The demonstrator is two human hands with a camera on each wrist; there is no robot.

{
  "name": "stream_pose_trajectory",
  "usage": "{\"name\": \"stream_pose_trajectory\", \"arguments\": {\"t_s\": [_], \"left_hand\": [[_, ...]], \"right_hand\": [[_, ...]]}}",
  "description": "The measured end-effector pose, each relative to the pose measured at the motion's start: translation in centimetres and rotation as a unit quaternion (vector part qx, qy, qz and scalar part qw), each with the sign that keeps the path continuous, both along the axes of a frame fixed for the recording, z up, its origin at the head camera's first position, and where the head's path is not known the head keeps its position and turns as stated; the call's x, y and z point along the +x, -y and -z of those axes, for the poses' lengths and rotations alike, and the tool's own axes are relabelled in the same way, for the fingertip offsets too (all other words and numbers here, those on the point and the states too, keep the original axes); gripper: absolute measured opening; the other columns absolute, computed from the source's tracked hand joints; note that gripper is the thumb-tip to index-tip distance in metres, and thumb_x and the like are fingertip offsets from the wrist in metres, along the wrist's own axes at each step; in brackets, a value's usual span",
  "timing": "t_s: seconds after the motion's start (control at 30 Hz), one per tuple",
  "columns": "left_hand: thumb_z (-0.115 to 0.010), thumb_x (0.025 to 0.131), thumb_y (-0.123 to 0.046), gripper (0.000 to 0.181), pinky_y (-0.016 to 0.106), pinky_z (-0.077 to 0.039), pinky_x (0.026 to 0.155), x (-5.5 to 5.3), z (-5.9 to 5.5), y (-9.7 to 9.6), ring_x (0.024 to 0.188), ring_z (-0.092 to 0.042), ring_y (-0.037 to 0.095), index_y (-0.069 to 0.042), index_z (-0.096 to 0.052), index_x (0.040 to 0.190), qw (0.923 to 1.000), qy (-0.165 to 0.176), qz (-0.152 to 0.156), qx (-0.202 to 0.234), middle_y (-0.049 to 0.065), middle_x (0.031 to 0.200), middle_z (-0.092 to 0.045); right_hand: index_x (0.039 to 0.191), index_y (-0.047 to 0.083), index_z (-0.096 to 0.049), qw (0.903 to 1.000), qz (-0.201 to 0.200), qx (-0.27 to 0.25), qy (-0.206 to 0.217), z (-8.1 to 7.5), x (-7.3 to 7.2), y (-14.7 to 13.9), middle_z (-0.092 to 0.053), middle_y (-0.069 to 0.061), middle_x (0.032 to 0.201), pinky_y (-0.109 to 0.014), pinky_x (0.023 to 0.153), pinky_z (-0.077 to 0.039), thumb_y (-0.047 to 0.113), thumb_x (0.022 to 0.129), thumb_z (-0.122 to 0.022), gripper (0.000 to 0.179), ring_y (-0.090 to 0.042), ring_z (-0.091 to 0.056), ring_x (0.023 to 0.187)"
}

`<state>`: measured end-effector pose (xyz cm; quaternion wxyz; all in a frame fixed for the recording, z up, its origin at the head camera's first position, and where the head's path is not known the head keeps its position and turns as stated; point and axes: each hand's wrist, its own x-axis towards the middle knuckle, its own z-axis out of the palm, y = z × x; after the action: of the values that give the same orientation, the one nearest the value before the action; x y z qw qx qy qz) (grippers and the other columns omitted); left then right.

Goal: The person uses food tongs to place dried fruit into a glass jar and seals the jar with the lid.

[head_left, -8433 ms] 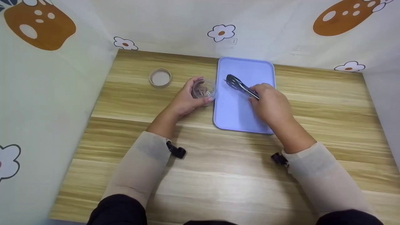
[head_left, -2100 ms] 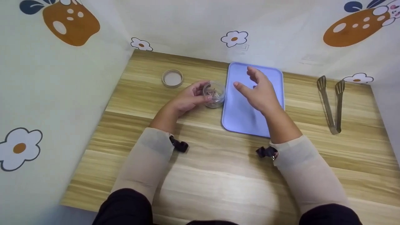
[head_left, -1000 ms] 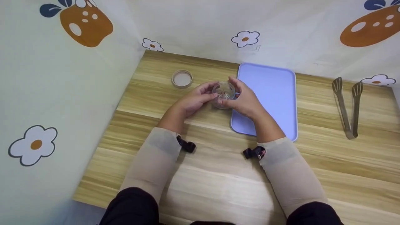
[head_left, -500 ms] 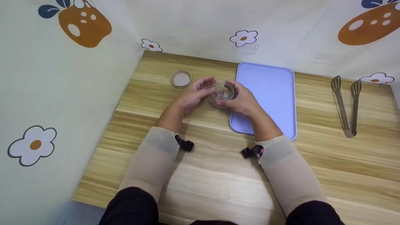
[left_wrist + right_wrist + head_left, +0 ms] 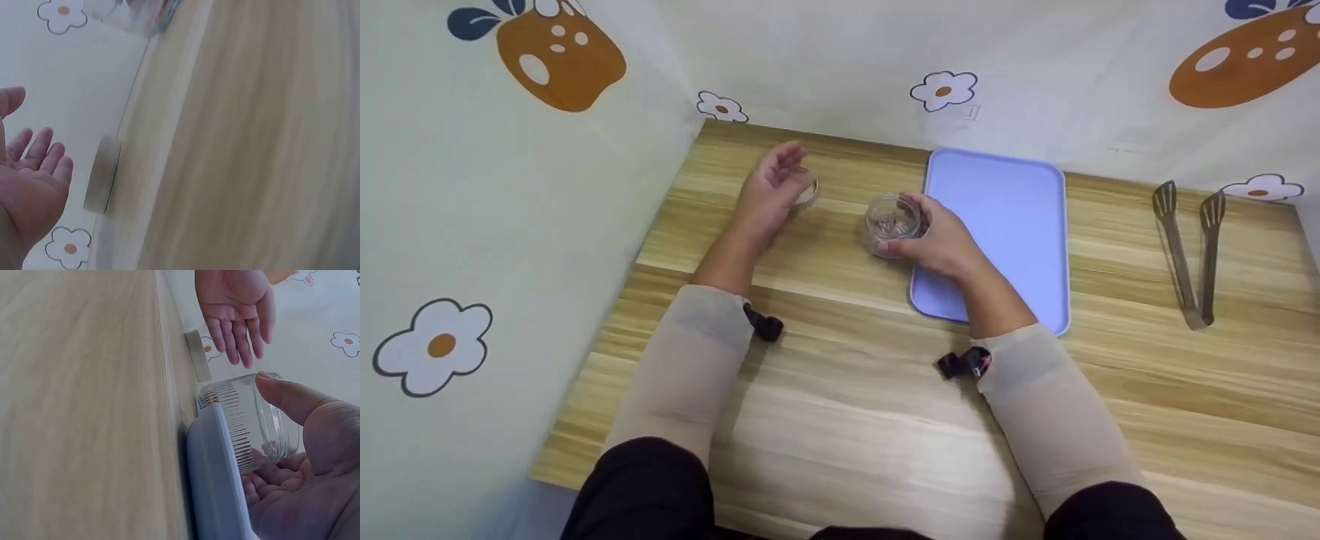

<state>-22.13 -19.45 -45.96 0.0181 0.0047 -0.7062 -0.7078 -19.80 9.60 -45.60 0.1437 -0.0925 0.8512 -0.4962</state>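
My right hand grips a clear ribbed jar, thumb at the near side and fingers around the far side. The open-topped jar stands right by the tray's left edge, with small reddish-brown pieces visible inside. Over the round, pale lid at the back left is my left hand, fingers extended, partly covering it in the head view. Both wrist views show a gap between that hand and the lid, which lies on the table. In the right wrist view, the jar looks tilted only by the camera's angle.
A blue-lavender tray lies right of the jar, partly under my right forearm. Metal tongs with slotted ends rest spread on the table farther right. Patterned walls border the wooden table at the back and left.
The tongs, earlier in my right hand, now lie at the right. My right hand has taken hold of the jar; my left hand has released it and moved left to the lid.
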Motion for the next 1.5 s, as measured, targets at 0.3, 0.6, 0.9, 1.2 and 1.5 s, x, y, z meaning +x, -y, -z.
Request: {"name": "stream_pose_trajectory", "arguments": {"t_s": [0.3, 0.6, 0.9, 1.2, 1.5], "left_hand": [[-0.08, 0.095, -0.02, 0.078, 0.034, -0.022, 0.136, -1.2, 1.3, 2.6, 0.16, -0.035, 0.015, -0.012, -0.041, 0.162, 0.9963, 0.038, -0.019, -0.075, 0.007, 0.168, -0.046], [-0.09, 0.087, -0.03, 0.106, 0.037, -0.023, 0.136, -1.6, 1.5, 3.2, 0.165, -0.027, 0.019, -0.021, -0.025, 0.17, 0.9694, 0.116, 0.023, -0.215, 0.001, 0.177, -0.031], [-0.088, 0.089, -0.022, 0.108, 0.046, -0.022, 0.136, -1.7, 0.8, 2.9, 0.165, -0.026, 0.025, -0.02, -0.019, 0.172, 0.9395, 0.144, 0.04, -0.308, 0.003, 0.179, -0.027], [-0.091, 0.083, -0.022, 0.109, 0.046, -0.028, 0.134, -1.0, 0.3, 2.9, 0.16, -0.032, 0.026, -0.016, -0.025, 0.17, 0.95, 0.111, 0.036, -0.29, 0.007, 0.174, -0.034], [-0.091, 0.079, -0.022, 0.106, 0.041, -0.034, 0.13, 0.1, -1.1, 2.2, 0.154, -0.041, 0.021, -0.016, -0.032, 0.167, 0.969, 0.061, 0.035, -0.237, 0.005, 0.169, -0.041]], "right_hand": [[0.162, 0.01, -0.043, 0.9997, -0.005, -0.013, 0.018, 0.1, 0.1, 0.0, -0.06, -0.009, 0.155, -0.039, 0.128, -0.036, 0.03, 0.081, -0.095, 0.098, -0.025, -0.054, 0.143], [0.163, 0.01, -0.041, 0.9998, -0.007, -0.007, 0.016, -0.1, 0.1, 0.1, -0.057, -0.01, 0.157, -0.041, 0.13, -0.033, 0.03, 0.081, -0.095, 0.1, -0.027, -0.05, 0.147], [0.164, 0.01, -0.04, 0.9999, -0.007, -0.001, 0.009, 0.0, 0.2, 0.3, -0.053, -0.01, 0.162, -0.042, 0.133, -0.028, 0.029, 0.08, -0.096, 0.103, -0.028, -0.045, 0.153], [0.166, 0.011, -0.035, 0.9996, -0.017, 0.021, -0.002, 0.0, 0.3, 0.3, -0.047, -0.01, 0.168, -0.04, 0.133, -0.03, 0.022, 0.076, -0.096, 0.109, -0.026, -0.041, 0.157], [0.163, 0.012, -0.042, 0.9999, -0.001, -0.017, -0.004, -0.3, 0.7, 0.4, -0.057, -0.008, 0.158, -0.039, 0.128, -0.037, 0.024, 0.074, -0.099, 0.106, -0.024, -0.051, 0.148]]}}
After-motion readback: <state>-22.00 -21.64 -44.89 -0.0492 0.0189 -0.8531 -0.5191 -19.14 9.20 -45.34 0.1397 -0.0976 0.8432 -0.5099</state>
